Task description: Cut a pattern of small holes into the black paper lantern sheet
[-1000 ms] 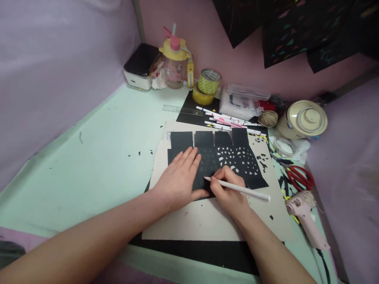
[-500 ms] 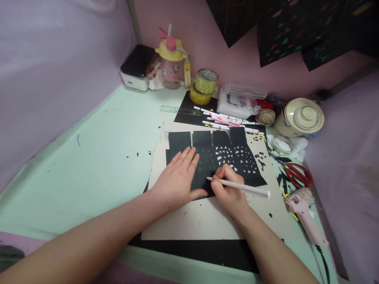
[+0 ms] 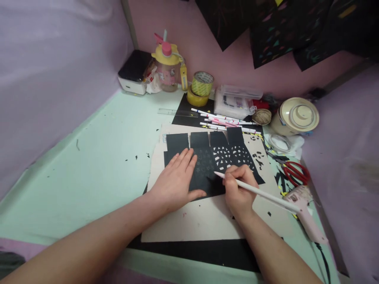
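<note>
My left hand lies flat with fingers spread on a sheet of black paper, pressing it against a pale board. Along its top edge the sheet has several flaps. Faint drawn shapes, some of them stars, show beside my left fingertips, and small cut-out holes pierce the panels to the right. My right hand is closed around a white pen. The pen's pinkish tip points at the paper, right of the drawn shapes; whether it touches I cannot tell.
Several white markers lie behind the paper, near tape rolls and a clear plastic box. On the right are red-handled scissors, a pink glue gun and a lidded cream container. A bottle stands at the back.
My right hand has moved right and slightly up with the pen, whose tip has shifted away from its spot below the drawn shapes. My left hand stays flat on the paper.
</note>
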Motion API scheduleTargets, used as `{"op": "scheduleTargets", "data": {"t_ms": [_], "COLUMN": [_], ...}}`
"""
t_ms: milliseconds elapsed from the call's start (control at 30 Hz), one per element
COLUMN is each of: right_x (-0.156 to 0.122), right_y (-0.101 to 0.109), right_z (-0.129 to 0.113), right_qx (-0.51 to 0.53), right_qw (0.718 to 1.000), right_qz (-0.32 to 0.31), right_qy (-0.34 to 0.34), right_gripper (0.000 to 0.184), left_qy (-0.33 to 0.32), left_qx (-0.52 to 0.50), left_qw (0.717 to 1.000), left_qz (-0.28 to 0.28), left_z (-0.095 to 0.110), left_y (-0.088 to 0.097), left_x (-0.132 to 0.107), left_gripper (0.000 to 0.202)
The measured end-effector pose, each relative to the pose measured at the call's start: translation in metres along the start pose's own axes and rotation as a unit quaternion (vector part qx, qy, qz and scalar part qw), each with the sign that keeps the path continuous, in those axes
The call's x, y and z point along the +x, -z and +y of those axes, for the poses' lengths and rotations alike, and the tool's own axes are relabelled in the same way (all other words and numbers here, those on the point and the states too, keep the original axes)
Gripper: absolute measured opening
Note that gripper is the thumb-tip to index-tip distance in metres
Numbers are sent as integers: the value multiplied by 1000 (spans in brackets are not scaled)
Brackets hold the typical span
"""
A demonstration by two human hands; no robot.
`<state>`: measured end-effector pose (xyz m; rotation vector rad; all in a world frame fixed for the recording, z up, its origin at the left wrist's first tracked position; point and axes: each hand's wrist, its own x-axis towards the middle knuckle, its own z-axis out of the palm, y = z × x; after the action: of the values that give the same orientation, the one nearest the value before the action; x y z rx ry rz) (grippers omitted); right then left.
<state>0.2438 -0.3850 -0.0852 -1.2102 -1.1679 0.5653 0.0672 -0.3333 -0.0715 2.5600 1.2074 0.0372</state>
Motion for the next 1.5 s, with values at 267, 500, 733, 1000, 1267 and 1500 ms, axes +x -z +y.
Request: {"op": "scheduleTargets", "data": {"t_ms": [267,500,733,1000,1267,1500], "right_x": [-1,-1,-4,0,-4,-2], "right_y": [2,3,3,-5,2,4], "right_z": [-1,-2,-5,-9,-1,-2], "right_qx": [-4,-23,-60,-206,-59,-76], "right_qw": [998,997,989,963,996,992], "right_qz": [-12,-36,-112,-176,-16,-68], "right_qy": [61,70,80,9,72,69], "right_gripper": [16,16,20,21,17,21], "left_qy": [-18,-27,-18,-10,-18,-20], "left_qx": [17,8,3,0,-7,-18], "left_qw": [999,999,1000,1000,1000,999], "left_qz": [23,34,22,11,14,25], "left_z": [-3,-4,-6,-7,-8,-8], "left_y": [7,9,7,6,6,5], "left_x": [1,0,0,-1,-1,-1], "left_gripper": [99,97,101,100,105,101]}}
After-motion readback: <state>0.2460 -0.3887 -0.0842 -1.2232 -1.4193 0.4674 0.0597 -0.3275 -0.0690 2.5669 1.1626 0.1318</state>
